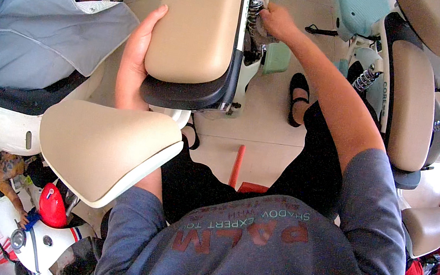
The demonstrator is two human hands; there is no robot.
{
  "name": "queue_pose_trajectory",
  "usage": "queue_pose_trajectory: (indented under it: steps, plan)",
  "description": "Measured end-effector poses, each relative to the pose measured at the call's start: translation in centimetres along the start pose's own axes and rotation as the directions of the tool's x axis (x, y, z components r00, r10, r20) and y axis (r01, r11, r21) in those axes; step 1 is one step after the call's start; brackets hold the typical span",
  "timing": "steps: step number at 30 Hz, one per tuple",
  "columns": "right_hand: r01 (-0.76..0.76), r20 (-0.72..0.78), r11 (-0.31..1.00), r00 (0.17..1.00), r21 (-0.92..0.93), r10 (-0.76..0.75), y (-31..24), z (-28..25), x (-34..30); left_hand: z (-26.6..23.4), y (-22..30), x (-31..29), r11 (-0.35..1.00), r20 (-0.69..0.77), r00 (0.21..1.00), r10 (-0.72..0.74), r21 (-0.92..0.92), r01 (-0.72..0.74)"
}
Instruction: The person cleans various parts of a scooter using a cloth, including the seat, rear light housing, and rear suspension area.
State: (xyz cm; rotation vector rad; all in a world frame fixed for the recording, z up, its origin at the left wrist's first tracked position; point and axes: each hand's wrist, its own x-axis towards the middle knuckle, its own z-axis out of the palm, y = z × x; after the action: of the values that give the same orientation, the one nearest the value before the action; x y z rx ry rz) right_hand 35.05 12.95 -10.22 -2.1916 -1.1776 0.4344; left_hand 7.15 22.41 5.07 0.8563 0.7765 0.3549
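Note:
A beige scooter seat with a black rear edge lies ahead of me, and a beige padded backrest stands behind it, over my left forearm. My left hand rests against the left side of the seat with its visible fingers stretched out; the rest of the hand is partly hidden. On the seat's far side, my right hand is closed on a crumpled greyish rag. The rag touches the scooter's side beside a coil spring shock absorber.
More scooters with beige seats stand close on the right. At left, a grey cover drapes another scooter. A person is at the lower left near a white scooter. A red stool is partly visible below me.

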Motion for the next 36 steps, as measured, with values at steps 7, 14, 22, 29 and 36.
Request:
queue_pose_trajectory:
  steps: [7,14,22,29,36]
  plan:
    - [-0.079,-0.182,0.980,0.982,-0.181,0.045,-4.3,0.8,-6.1,0.8,0.0,-0.8,1.000,0.016,1.000,-0.005,-0.008,0.005]
    - [0.141,-0.097,0.856,0.972,-0.498,-0.216,-3.1,2.7,-8.6,1.6,0.3,-1.6,1.000,0.069,0.998,-0.002,-0.019,0.003]
    - [0.285,-0.003,0.767,0.937,-0.575,-0.350,-1.4,2.5,-9.3,0.8,0.1,-0.8,1.000,0.060,0.998,-0.003,0.012,0.002]
    - [0.192,0.010,0.828,0.975,-0.528,-0.220,-2.1,-1.2,-8.3,0.5,0.2,-0.4,1.000,0.062,0.998,0.002,0.019,-0.003]
    - [-0.110,0.044,0.987,0.992,-0.116,0.115,5.1,-2.8,-1.0,-0.6,0.1,0.1,1.000,-0.016,1.000,0.000,-0.006,0.000]
